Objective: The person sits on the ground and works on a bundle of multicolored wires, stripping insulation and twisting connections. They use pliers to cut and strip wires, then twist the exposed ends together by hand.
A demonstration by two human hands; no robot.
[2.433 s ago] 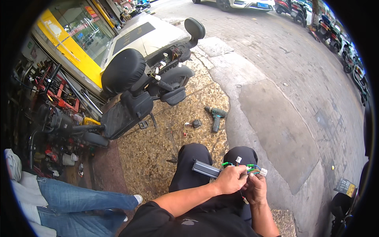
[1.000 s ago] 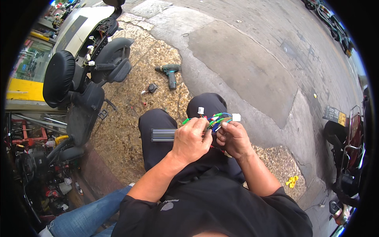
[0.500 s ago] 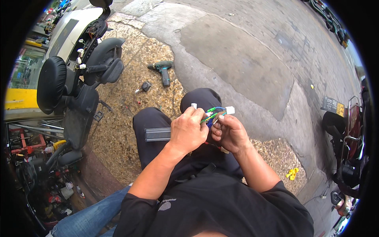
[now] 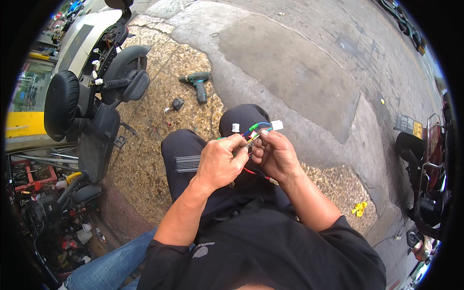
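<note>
My left hand and my right hand meet above my knees, fingers closed in pinches on a bundle of thin wires. Blue, green and yellow strands show between the fingertips, with a green sleeve on one blue wire. A white plug connector sticks out past my right fingers. Another white connector stands beyond my left fingers. Red and black wires hang beneath the hands. A grey ribbed piece lies at my left thigh, beside my left hand. The exact grip points are partly hidden.
A cordless drill and a small black part with wires lie on the pebbled ground ahead. A partly opened scooter stands at left, above piled parts. Yellow petals lie at right. Another person's jeans leg is at lower left.
My left hand has shifted slightly left and its thumb now shows more. The blue wire and both white connectors are more exposed. Red and black wires show more below the hands.
</note>
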